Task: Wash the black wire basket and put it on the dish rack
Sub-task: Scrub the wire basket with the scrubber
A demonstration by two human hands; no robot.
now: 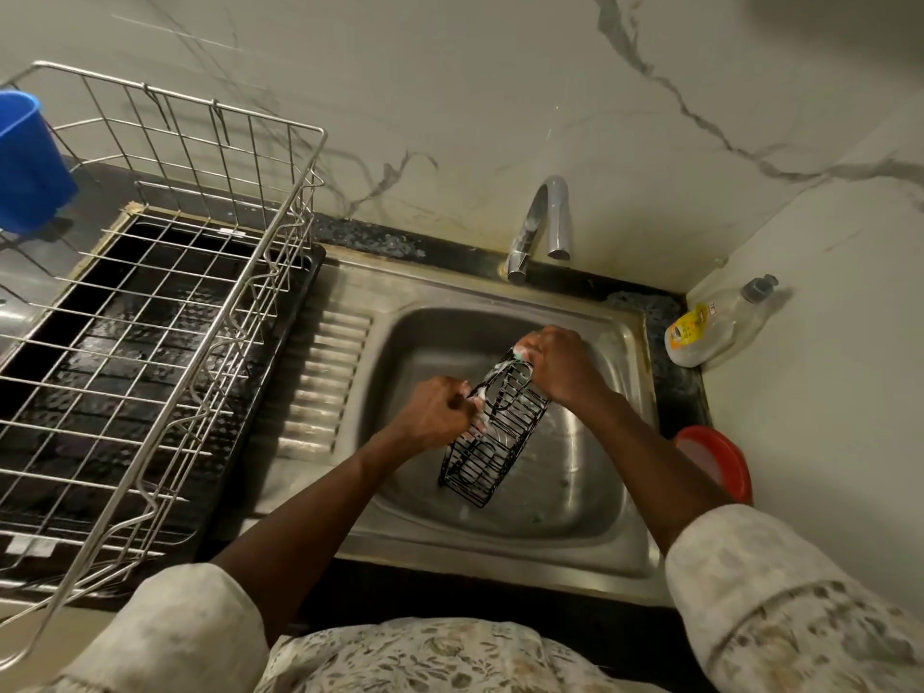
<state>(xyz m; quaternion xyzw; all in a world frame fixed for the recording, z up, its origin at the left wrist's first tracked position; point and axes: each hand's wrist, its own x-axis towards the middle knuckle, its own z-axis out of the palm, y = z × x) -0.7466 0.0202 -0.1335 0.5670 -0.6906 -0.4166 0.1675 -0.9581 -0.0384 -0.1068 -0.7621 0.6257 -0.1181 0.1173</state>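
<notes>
The black wire basket is held tilted over the steel sink, with white soap foam on its upper wires. My left hand grips its left rim near the middle. At the basket's far end my right hand holds a small foamy scrubber, pale green and white, pressed against the wires. The steel dish rack stands to the left of the sink on a black drip tray.
A chrome tap rises behind the sink; no water is seen running. A near-empty dish soap bottle lies in the right corner. A red bowl sits at the sink's right. A blue cup hangs on the rack's left.
</notes>
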